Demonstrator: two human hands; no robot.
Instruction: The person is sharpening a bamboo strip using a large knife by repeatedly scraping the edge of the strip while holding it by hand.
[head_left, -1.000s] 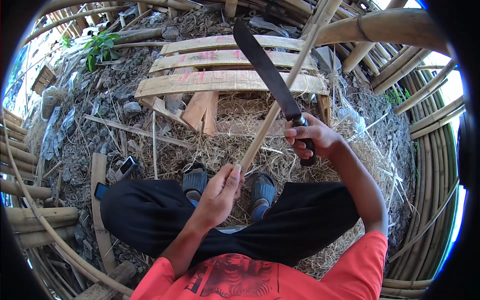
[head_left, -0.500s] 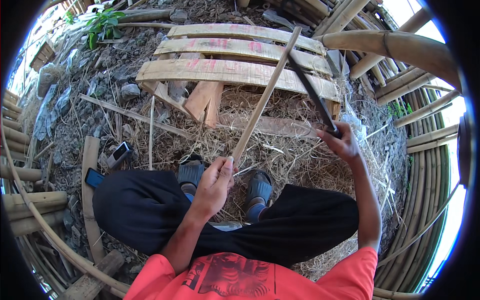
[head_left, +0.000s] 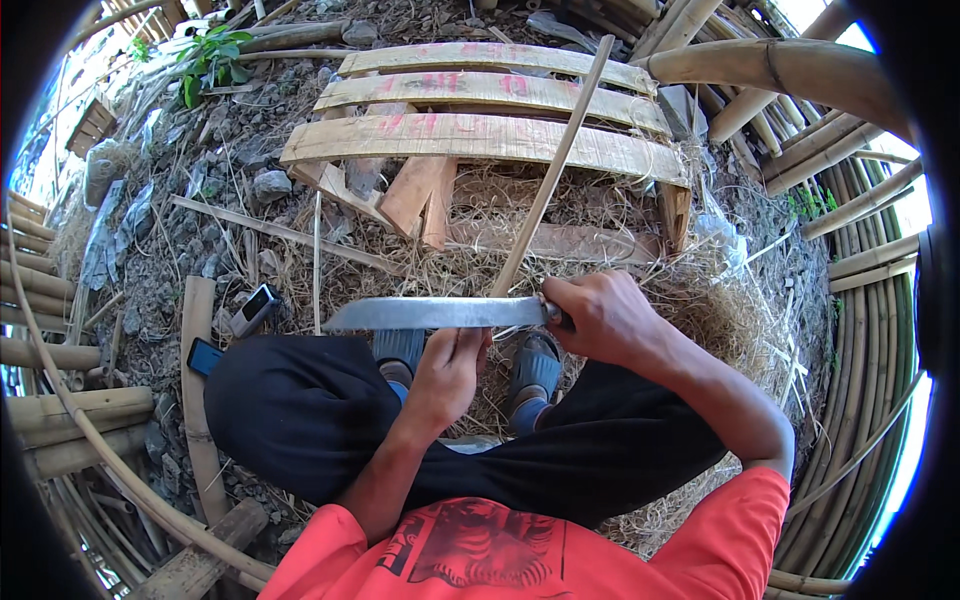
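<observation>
My left hand (head_left: 446, 378) is closed around the near end of a long bamboo strip (head_left: 556, 170), which slants up and away to the right over the slatted wooden bench. In my right hand (head_left: 606, 316) is the handle of a large knife (head_left: 430, 313). Its broad grey blade lies crosswise over the strip, just beyond my left fingers, with the tip pointing left. Blade and left fingertips overlap in the picture, so I cannot tell whether they touch. The blade hides the strip's near end.
A low bench of wooden slats (head_left: 480, 135) with red marks stands in front of me. Pale shavings (head_left: 740, 320) cover the ground around my sandals. To the left lie a phone (head_left: 203, 356), a small grey device (head_left: 254, 310) and a bamboo piece (head_left: 197, 400). Bamboo poles (head_left: 860, 330) line the right.
My right hand has brought the knife down and left, from beside the strip's far part to across its near end. The blade has swung from steep to level. My left hand keeps its hold.
</observation>
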